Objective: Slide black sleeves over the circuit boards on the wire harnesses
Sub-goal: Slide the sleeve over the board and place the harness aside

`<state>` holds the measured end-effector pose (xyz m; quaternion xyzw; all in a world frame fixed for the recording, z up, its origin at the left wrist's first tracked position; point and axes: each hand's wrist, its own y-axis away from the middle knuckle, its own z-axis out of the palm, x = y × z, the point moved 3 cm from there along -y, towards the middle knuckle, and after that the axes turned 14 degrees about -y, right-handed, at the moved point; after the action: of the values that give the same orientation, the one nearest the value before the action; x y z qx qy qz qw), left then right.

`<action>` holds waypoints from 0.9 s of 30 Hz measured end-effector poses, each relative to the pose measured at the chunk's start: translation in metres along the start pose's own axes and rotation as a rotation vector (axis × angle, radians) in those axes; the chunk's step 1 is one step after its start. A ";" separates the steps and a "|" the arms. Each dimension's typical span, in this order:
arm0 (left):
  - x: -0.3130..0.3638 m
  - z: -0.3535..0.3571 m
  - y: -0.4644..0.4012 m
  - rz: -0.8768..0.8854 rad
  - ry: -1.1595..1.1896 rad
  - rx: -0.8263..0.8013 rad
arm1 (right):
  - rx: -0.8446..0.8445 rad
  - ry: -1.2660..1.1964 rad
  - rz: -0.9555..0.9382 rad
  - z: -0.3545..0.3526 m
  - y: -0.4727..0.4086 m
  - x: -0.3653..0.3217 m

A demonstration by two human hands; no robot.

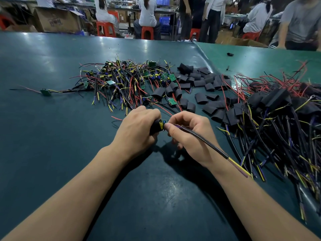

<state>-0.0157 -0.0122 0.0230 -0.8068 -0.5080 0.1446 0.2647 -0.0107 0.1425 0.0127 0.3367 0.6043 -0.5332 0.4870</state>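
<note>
You're holding the work right at the centre of the frame, just above the counter (52, 66). Your left hand (137, 129) is gripping a black sleeve (155, 127), fingers curled round it. Your right hand (189, 134) is pinching the harness cable (205, 141) close to where it meets the circuit board (162, 122). The board is peeking out of the sleeve's right-hand mouth, only its blue and yellow parts showing.

Everything is lying along one line: sleeve to the left, board in the middle, cable trailing away to the lower right. So the coming push, I'd judge, is running along that line, and the left hand is the nearer one to drive it.

Bare harnesses (121, 80) are waiting upper left, loose sleeves (201, 84) upper centre, the sleeved pile (278, 110) at right.
</note>
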 end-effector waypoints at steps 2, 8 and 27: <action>0.001 -0.001 0.000 0.030 -0.001 0.011 | -0.015 0.017 -0.004 0.001 0.002 -0.001; 0.002 -0.002 -0.003 0.066 -0.016 0.020 | 0.000 0.057 -0.064 0.002 0.004 -0.008; 0.007 0.001 -0.004 0.014 0.045 0.044 | -0.010 0.348 -0.341 0.015 0.009 -0.012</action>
<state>-0.0158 -0.0047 0.0248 -0.8075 -0.4929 0.1393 0.2927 0.0050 0.1308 0.0215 0.3143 0.7298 -0.5386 0.2801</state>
